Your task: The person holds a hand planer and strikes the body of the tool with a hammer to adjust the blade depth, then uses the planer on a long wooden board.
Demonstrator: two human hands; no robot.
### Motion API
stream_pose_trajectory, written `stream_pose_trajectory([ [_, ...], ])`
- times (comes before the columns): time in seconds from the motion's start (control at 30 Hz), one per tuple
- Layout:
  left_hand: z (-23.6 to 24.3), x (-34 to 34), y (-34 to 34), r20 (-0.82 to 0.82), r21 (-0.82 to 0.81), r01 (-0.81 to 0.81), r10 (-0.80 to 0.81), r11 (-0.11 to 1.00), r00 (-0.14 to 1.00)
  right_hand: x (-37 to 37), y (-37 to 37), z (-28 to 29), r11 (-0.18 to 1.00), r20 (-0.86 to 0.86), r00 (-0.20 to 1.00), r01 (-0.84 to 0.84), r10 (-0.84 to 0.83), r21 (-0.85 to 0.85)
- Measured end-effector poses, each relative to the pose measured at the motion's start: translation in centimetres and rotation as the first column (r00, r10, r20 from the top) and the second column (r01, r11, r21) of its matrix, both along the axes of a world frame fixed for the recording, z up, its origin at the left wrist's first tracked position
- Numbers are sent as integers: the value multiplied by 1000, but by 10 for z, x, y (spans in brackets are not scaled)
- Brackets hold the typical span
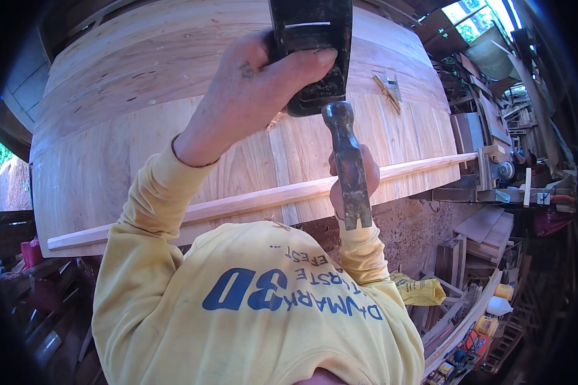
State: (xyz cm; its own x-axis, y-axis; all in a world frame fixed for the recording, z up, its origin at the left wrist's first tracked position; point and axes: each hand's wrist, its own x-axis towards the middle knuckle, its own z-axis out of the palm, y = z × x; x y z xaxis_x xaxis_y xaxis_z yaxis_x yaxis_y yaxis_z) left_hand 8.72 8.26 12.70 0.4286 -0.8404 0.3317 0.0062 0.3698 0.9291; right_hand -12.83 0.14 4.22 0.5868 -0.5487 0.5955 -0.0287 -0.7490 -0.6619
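Raised close in front of me, a black hand plane (311, 38) is gripped by my left hand (257, 90), the thumb lying across its dark body. The plane's top runs out of the picture. In my right hand (369, 170) is a worn claw hammer (348, 144), its face against or very near the plane's lower end and its claw pointing down toward me. The hammer's head covers its handle and most of my right fingers. Behind both tools a long pale wooden strip (263, 197) lies along the near edge of a broad wooden panel (154, 128).
Toward the panel's far right lie a folding rule (387, 96) and a metal blade-like piece beside it. A bench machine with a round disc (506, 170) stands at the strip's right end. Below right are stacked boards (485, 234), a yellow bag (424, 290) and several bottles.
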Motion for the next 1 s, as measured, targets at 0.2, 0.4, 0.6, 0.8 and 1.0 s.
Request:
stream_pose_trajectory([
  [0.2, -2, -2, 1, -161, 20, 25, -22, 999, 987, -4, 4, -3, 983, 96, 979, -180, 182, -29],
  [0.4, 12, -5, 1, -238, 75, 103, -83, 992, 968, 13, 0, 11, 999, -30, 999, -38, 38, -12],
  [0.6, -1, -5, 1, -396, -62, 216, -223, 974, 891, 0, 12, 6, 987, 109, 981, -162, 160, 7],
  [0.8, 4, 9, 1, -325, 5, 358, -337, 934, 883, 11, -6, 12, 1000, -41, 999, -17, 17, -11],
  [1.0, -8, -4, 2, -73, -14, 20, -21, 1000, 997, 1, 7, 7, 999, 89, 996, -21, 24, -43],
])
